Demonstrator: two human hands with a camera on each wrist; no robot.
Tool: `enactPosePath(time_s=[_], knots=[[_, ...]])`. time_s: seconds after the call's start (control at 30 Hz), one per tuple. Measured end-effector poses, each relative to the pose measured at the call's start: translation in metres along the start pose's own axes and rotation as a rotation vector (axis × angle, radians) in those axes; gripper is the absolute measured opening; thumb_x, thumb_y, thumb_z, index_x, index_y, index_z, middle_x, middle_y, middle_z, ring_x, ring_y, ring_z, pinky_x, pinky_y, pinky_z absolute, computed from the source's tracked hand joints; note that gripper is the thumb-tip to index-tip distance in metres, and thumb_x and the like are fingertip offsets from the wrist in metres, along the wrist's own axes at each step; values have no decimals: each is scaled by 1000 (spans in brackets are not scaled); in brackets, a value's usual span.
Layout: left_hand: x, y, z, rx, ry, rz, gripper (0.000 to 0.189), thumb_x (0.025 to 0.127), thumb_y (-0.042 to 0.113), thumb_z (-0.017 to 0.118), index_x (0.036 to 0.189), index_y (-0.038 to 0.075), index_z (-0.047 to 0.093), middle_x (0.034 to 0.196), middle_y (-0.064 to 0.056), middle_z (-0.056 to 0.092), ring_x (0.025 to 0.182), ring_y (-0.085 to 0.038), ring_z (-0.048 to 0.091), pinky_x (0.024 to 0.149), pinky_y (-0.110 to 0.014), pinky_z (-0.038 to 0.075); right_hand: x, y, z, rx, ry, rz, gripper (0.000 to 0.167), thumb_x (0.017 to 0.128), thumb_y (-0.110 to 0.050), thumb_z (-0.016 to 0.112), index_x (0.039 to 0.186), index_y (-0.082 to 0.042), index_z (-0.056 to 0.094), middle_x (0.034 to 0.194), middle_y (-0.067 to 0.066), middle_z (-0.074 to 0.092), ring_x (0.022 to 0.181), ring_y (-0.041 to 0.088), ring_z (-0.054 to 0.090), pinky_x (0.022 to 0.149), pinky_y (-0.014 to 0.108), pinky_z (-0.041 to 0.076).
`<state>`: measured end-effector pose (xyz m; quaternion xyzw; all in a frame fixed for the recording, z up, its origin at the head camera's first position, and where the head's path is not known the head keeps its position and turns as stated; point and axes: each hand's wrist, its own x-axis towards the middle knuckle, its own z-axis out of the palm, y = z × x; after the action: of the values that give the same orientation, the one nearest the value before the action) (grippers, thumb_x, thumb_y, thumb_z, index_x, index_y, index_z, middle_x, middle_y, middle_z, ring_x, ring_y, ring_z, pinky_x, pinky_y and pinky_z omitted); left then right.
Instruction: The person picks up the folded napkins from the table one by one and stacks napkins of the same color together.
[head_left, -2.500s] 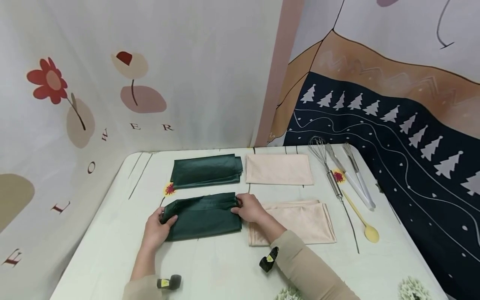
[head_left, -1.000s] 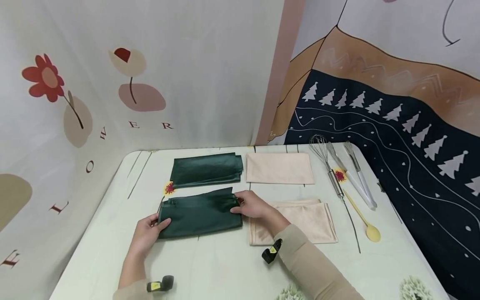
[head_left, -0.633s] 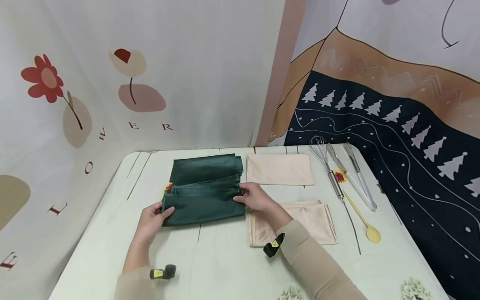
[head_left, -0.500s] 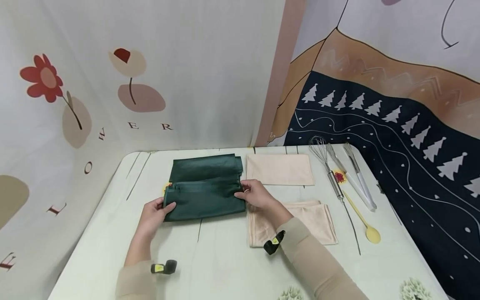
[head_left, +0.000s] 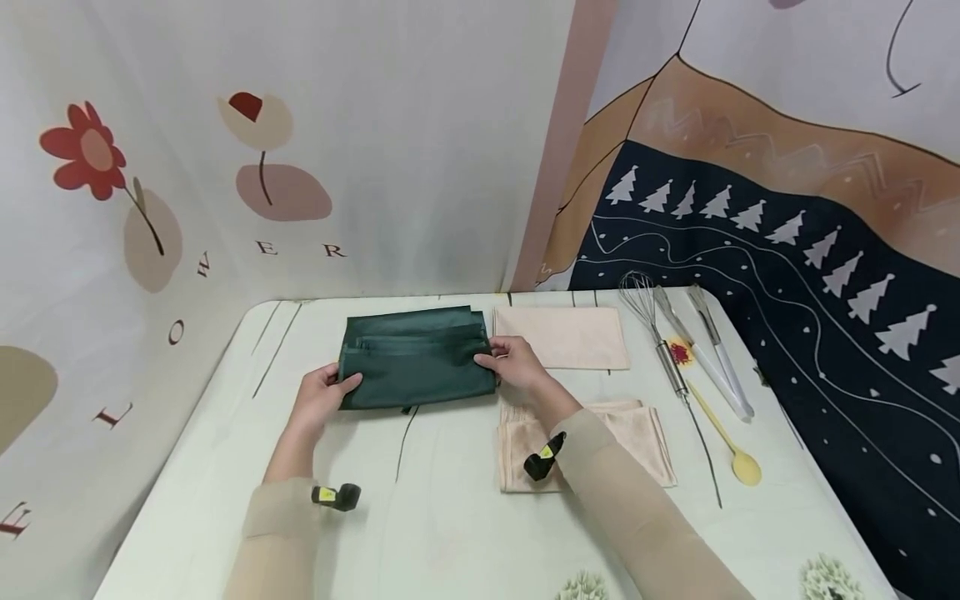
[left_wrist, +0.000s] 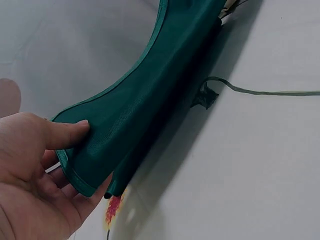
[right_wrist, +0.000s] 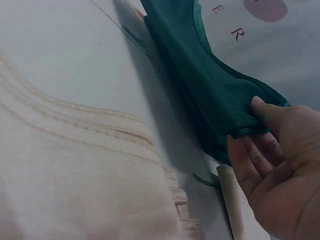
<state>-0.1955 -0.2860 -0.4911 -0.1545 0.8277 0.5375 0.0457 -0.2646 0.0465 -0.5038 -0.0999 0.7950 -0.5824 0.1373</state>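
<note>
Both hands carry a folded dark green cloth point(head_left: 416, 375) by its two short ends, thumbs on top and fingers beneath. My left hand point(head_left: 318, 396) pinches the left end; in the left wrist view the thumb presses on the green cloth point(left_wrist: 115, 130) near its hemmed corner. At the right end my right hand point(head_left: 517, 364) pinches the other corner. Seen from the right wrist, the green cloth point(right_wrist: 215, 95) sags between the hands and casts a shadow on the table. Behind it, partly covered in the head view, lies a second folded green cloth point(head_left: 405, 321).
Two folded pale pink cloths lie on the right, a far one point(head_left: 562, 337) and a near one point(head_left: 630, 442) under the right forearm. Beyond them are a whisk point(head_left: 666, 362), a yellow spoon point(head_left: 742, 462) and two white-handled utensils. A patterned cloth covers the table point(head_left: 420, 533).
Both hands have lifted the near green cloth and moved it away from me, so it now overlaps the far green cloth in view. The pink cloths and utensils stay put.
</note>
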Motion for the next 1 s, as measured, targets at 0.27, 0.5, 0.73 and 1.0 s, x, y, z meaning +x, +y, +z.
enactPosePath(time_s=[0.27,0.5,0.73,1.0], knots=[[14,3,0,-3,-29,31,45,104,19,58,141,-6,53,137,-27,56,126,-35,54,104,-47,47,13,-3,-3,-47,-7,12,11,100,-12,65,106,-3,70,90,6,60,66,15,54,59,27,49],[26,11,1,-15,-7,20,42,105,18,55,139,-7,54,133,-25,58,121,-33,56,101,-45,48,27,-13,-3,-31,27,76,29,100,-9,63,128,-2,65,115,12,62,91,18,61,70,26,55],[40,17,0,-22,6,2,42,106,18,55,141,-5,53,135,-25,56,124,-34,52,104,-46,45,42,-13,1,-70,81,97,31,101,-14,64,130,-2,65,122,15,64,108,25,61,87,35,54],[55,20,0,-27,16,-22,46,105,17,55,146,-3,49,146,-25,50,135,-37,46,111,-50,41,54,-13,5,-27,106,138,31,102,-8,58,132,-1,63,120,14,63,111,26,59,89,37,52]])
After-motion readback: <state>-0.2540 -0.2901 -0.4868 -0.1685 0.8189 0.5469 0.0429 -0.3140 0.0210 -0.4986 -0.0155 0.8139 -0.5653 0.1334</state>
